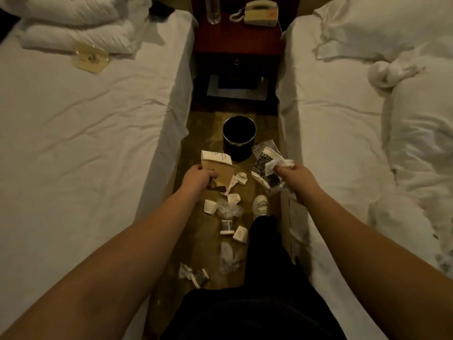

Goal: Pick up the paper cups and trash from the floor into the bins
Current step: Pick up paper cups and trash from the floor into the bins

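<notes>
Cardboard carton [215,168] is sitting in the left hand's [196,179] curled fingers; the right hand [297,176] is pinching tissue and a wrapped paper cup [266,168]. With the bin [239,137] at twelve o'clock, loose tissue is risking slipping out.

Bare forearms without sleeves, black trousers [264,278], one white shoe [261,204]

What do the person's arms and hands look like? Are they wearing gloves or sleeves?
No gloves and no sleeves in view. The left hand and right hand are bare, and both forearms are bare all the way to the picture's edge. No watch, rings or bracelets show. Lower down, the person wears dark trousers and a pale shoe.
</notes>
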